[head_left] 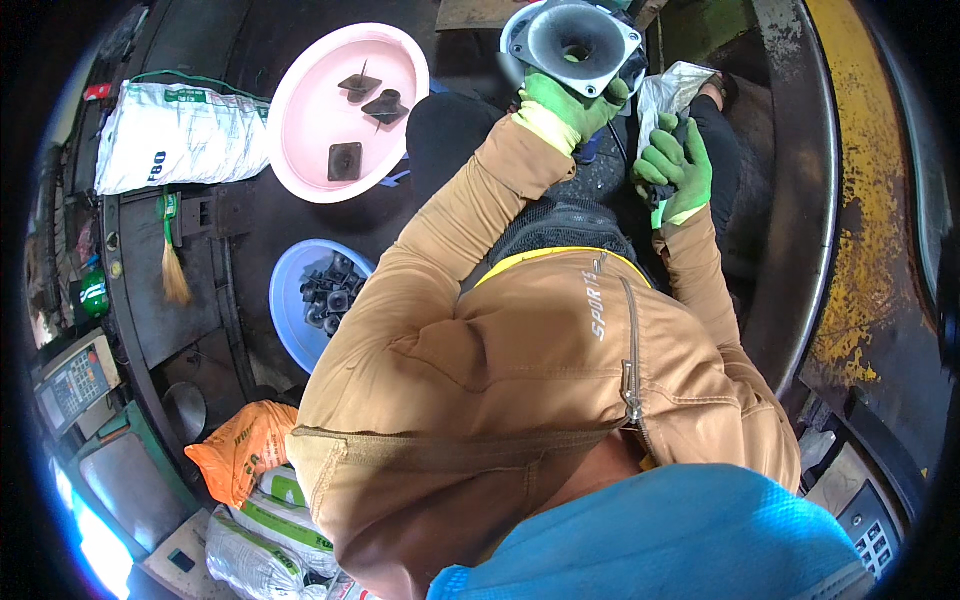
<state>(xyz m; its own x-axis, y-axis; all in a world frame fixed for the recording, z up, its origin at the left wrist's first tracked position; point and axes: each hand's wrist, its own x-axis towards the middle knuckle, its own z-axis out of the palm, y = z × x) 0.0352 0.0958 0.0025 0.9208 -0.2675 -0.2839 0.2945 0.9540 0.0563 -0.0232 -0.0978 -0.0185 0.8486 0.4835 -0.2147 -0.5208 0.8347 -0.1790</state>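
Observation:
My left hand (562,105), in a green glove, is closed round the underside of a grey flared horn (577,45) with a square flange, corner holes and a round opening in its middle. The horn's wide mouth faces up. To the right and a little lower, my right hand (678,168), also gloved in green, has its fingers curled in. A small dark object (660,192) shows in its grip; its kind is not clear. The right hand is apart from the horn, beside a whitish plastic bag (672,90) by my leg.
A pink basin (300,120) holds three dark square-flanged parts (345,162). Below it, a blue basin (287,290) contains several small black parts (330,295). A white sack (180,138), a small brush (175,265) and an orange bag (240,450) lie leftward. A worn yellow machine frame (850,190) stands right.

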